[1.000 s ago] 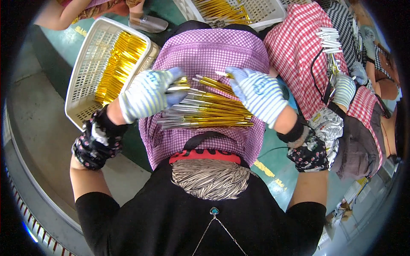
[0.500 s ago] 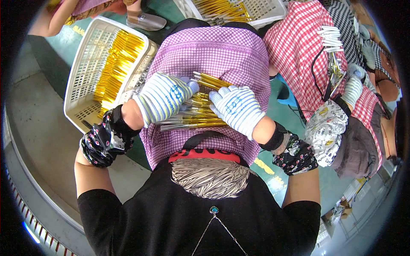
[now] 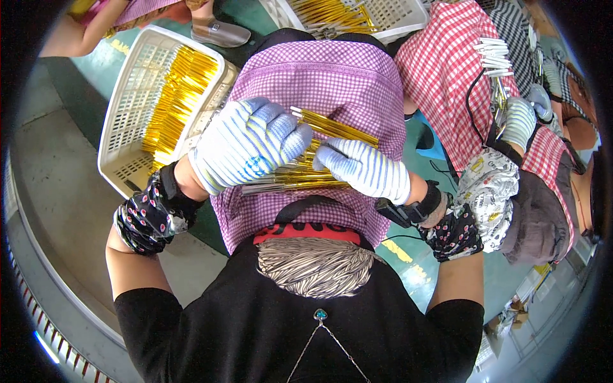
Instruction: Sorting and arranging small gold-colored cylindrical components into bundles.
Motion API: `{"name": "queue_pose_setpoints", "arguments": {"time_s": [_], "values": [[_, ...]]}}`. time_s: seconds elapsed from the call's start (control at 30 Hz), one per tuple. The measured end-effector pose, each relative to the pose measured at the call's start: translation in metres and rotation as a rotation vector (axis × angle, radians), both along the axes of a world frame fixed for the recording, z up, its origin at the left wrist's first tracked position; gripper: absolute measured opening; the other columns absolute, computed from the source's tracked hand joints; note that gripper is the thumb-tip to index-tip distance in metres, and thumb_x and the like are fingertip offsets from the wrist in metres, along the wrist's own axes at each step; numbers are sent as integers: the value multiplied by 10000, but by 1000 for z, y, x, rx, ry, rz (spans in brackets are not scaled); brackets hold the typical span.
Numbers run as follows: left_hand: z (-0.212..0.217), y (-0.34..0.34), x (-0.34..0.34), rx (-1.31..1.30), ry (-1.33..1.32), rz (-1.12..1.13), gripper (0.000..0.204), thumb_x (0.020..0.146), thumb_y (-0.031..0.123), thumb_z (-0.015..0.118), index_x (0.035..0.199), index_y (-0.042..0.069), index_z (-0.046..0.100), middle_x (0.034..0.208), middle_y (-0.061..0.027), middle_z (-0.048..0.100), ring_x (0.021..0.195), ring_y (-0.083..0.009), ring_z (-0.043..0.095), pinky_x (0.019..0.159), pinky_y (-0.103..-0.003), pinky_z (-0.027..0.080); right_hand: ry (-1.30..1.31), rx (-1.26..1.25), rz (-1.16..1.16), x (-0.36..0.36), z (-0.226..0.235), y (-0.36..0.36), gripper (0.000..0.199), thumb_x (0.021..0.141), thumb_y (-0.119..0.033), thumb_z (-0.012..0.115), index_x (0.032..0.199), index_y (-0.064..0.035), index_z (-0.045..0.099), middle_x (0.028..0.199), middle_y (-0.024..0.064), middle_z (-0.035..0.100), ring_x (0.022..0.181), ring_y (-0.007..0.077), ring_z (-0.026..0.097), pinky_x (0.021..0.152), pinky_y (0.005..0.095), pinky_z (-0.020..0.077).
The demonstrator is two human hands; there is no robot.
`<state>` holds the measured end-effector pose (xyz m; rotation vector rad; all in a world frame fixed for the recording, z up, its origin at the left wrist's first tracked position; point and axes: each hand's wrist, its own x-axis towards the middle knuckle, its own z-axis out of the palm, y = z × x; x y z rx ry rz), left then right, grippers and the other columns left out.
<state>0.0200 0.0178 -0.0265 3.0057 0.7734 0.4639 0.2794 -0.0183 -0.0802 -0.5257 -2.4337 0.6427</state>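
My left hand, in a white and blue striped glove, is curled closed over the left ends of a pile of thin gold rods. Whatever sits inside its fingers is hidden. My right hand, gloved alike, has thumb and fingers pressed together close to the left one; I cannot make out what is pinched there. The pile lies across my lap on a purple checked apron, with pale tips pointing left. Above the right hand, a few separate gold rods lie slanted on the apron.
A white plastic basket full of gold rods stands at my left. Another white basket with similar rods is at the far side. To the right sits a co-worker in a red checked apron, with white-ended rods on the lap.
My left hand has turned over, its fingers now curled on top. The right hand has shifted slightly right and lower and rotated, uncovering more of the slanted rods.
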Motion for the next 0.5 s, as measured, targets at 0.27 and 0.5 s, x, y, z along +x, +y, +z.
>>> {"name": "queue_pose_setpoints", "arguments": {"time_s": [0.27,0.5], "values": [[5,-3,-8,-552,-40,-34,308,787,246,728,1026,93,608,674,-101,624,638,-288,648,563,-379,517,-528,-321,-133,-10,40,10,312,925,-376,543,850,-77,587,672,122,649,541,302,622,478,435,492],[24,6,-4,-2024,-109,300,491,797,148,788,1248,75,608,837,66,701,723,-146,661,648,-338,521,-500,163,-86,-1,60,13,265,835,-362,664,858,-100,637,676,57,614,592,204,624,477,347,461]]}}
